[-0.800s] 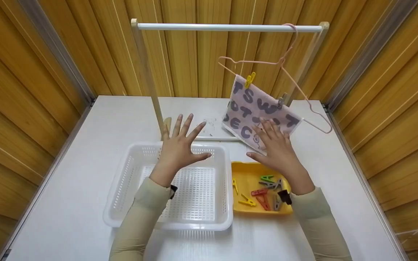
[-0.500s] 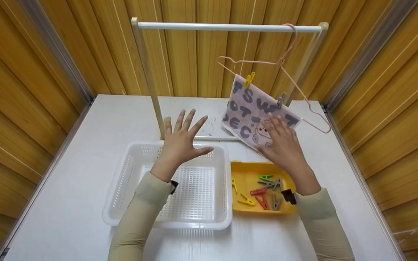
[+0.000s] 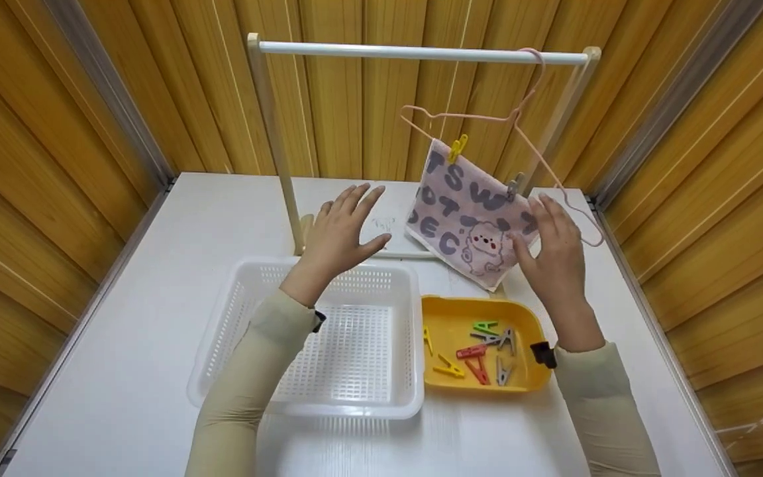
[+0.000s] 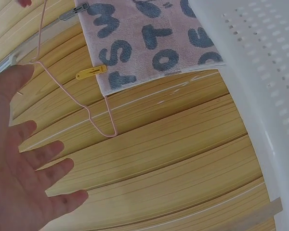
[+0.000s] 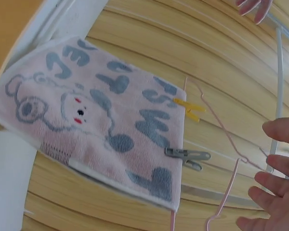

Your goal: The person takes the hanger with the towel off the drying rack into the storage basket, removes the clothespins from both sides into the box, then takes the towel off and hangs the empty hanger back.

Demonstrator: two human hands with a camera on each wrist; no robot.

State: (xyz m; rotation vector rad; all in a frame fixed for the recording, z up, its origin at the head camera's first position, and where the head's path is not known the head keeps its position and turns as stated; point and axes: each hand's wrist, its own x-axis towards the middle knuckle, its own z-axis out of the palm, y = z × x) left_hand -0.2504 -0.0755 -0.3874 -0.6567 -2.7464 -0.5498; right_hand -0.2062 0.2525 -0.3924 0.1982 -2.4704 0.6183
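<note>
A pink towel with grey letters and a bear hangs aslant on a pink hanger, hooked over the rack's bar. On its top edge sit a yellow clothespin and a grey clothespin. My left hand, fingers spread and holding nothing, is raised over the back of the white basket. Beside the towel's right edge, my right hand has loose fingers; in the right wrist view that hand is apart from the cloth.
A yellow tray right of the basket holds several clothespins, among them a red clothespin and a green clothespin. The rack's left post rises behind the basket. Wood-look panels enclose the white table.
My right hand has moved right, from in front of the towel to its right edge, uncovering the bear. My left hand has risen slightly and turned. The towel stays hung.
</note>
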